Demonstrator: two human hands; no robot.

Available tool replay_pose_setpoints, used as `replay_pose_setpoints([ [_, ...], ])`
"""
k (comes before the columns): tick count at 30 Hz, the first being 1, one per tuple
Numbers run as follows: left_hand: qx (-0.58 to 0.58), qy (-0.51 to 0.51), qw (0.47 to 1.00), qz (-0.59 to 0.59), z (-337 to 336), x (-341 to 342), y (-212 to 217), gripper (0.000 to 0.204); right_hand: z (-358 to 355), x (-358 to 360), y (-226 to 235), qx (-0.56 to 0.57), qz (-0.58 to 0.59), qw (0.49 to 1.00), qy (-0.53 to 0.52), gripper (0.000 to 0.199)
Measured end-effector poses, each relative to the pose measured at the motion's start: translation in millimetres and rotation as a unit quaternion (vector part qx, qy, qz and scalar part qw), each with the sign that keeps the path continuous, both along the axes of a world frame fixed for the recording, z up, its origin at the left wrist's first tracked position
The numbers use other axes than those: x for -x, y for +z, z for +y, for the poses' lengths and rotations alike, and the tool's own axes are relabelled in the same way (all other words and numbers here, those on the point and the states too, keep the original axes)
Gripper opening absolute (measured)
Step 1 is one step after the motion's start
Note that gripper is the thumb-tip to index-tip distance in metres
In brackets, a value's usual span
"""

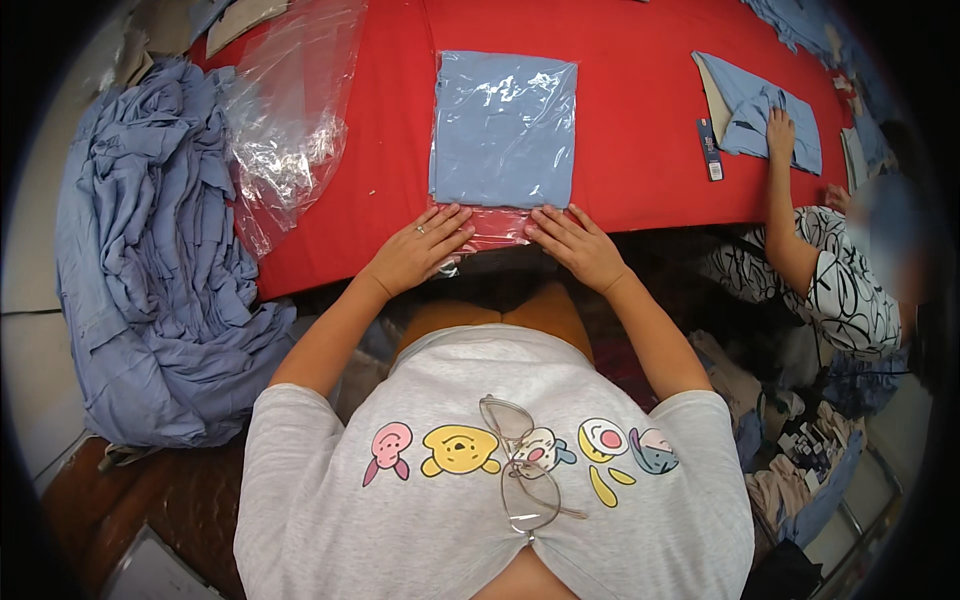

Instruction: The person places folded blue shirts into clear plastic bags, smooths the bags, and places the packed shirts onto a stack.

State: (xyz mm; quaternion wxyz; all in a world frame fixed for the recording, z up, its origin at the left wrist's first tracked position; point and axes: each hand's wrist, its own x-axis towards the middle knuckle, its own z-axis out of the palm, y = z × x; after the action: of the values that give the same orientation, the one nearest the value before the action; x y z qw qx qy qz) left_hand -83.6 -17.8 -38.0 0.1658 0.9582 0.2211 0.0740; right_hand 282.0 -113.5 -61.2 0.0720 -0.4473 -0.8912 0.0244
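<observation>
A folded blue garment lies flat inside a clear plastic bag on the red-covered table. The bag's loose end reaches the near table edge, below the garment. My left hand rests flat on the left side of that end, fingers stretched out, a ring on one finger. My right hand lies flat at the right side, its fingertips by the garment's lower corner. Both hands touch the plastic without gripping it.
A large heap of blue garments stands at the left beside loose clear plastic bags. At the right, a co-worker's hand presses on a folded blue garment, with a dark tag next to it. More clothes lie lower right.
</observation>
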Motion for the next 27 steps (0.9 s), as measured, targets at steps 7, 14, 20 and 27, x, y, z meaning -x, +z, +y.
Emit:
replay_pose_setpoints([
  [7, 0.253, 0.202, 0.939, -0.115, 21.8, -18.8, 27.9, 0.031, -11.8, 8.7, 31.4, 0.115, 0.316, 0.927, -0.167, 0.037],
  [14, 0.428, 0.354, 0.799, -0.229, 65.7, -55.9, 18.4, 0.037, 31.3, 29.9, 42.4, 0.160, 0.498, 0.760, -0.384, 0.034],
  [20, 0.355, 0.445, 0.804, -0.173, 78.4, -80.7, 18.8, 0.041, 67.2, 47.1, 42.4, 0.112, 0.325, 0.784, -0.517, 0.038],
  [27, 0.140, 0.470, 0.871, 0.005, 89.9, -92.1, 14.0, 0.027, 88.7, 39.0, 39.3, 0.119, 0.154, 0.815, -0.545, 0.024],
])
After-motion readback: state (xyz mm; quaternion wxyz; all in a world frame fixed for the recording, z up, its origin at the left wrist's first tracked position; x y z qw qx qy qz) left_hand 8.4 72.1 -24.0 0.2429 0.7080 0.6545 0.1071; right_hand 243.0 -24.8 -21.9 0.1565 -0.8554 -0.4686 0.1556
